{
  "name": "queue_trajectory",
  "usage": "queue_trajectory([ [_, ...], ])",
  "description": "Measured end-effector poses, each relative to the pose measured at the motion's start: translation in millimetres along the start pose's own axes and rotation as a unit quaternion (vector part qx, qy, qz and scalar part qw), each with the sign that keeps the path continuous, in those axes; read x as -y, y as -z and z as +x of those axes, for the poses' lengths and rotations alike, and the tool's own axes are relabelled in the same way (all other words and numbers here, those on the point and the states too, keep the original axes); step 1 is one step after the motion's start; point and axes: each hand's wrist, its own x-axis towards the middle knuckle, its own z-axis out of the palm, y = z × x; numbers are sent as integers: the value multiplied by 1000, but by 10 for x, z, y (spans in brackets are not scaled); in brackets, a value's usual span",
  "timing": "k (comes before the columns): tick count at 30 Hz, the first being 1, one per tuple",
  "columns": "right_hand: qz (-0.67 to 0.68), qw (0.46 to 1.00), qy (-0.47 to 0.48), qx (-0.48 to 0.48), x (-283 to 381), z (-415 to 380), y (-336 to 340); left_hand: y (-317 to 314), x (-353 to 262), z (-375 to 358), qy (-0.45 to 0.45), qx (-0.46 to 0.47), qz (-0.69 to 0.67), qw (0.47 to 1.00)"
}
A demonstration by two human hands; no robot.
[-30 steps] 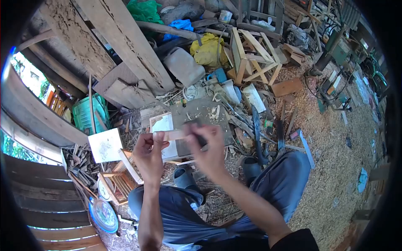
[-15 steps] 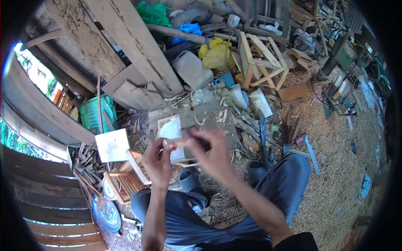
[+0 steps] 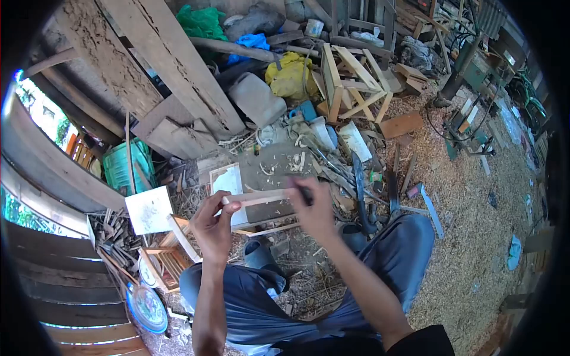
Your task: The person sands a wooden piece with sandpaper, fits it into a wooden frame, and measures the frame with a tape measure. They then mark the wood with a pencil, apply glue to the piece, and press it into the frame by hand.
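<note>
A slim pale wooden strip point(image 3: 259, 197) runs nearly level between my two hands. Its left end is pinched in the fingers of my left hand point(image 3: 214, 228). At the strip's right end, my right hand point(image 3: 313, 207) is wrapped round a dark, blurred object point(image 3: 301, 191) that I cannot make out, and it hides that end. Beneath the strip lies a low dark board point(image 3: 279, 175) with curled shavings on it. A white panel in a wooden frame point(image 3: 227, 185) rests at the board's left side.
Left of my hands stand a white square panel point(image 3: 148, 210), a small slatted wooden frame point(image 3: 169, 265) and a blue-rimmed basin point(image 3: 147, 308). Ahead are a yellow bag point(image 3: 291, 76) and a wooden stool frame point(image 3: 354, 86). A long dark blade-like tool point(image 3: 360, 190) lies right of the board.
My right hand has moved right, away from my left hand, and more of the strip shows between them. The whole view has shifted slightly left.
</note>
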Motion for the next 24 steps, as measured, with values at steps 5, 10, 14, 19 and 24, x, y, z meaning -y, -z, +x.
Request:
queue_trajectory([
  [5,8,997,62,-37,332,-127,12,-118,-151,31,-73,-10,41,996],
  [10,-54,996,-8,-65,-306,7,44,-8,-143,-45,-95,23,85,992],
  [14,-8,1000,19,-21,182,-1,174,-140,-277,3,-72,32,34,996],
  [19,-37,997,71,19,71,-1,16,-21,8,30,-16,7,-8,1000],
  [24,-78,996,-21,38,-142,127,83,-41,-103,7,16,26,-62,998],
])
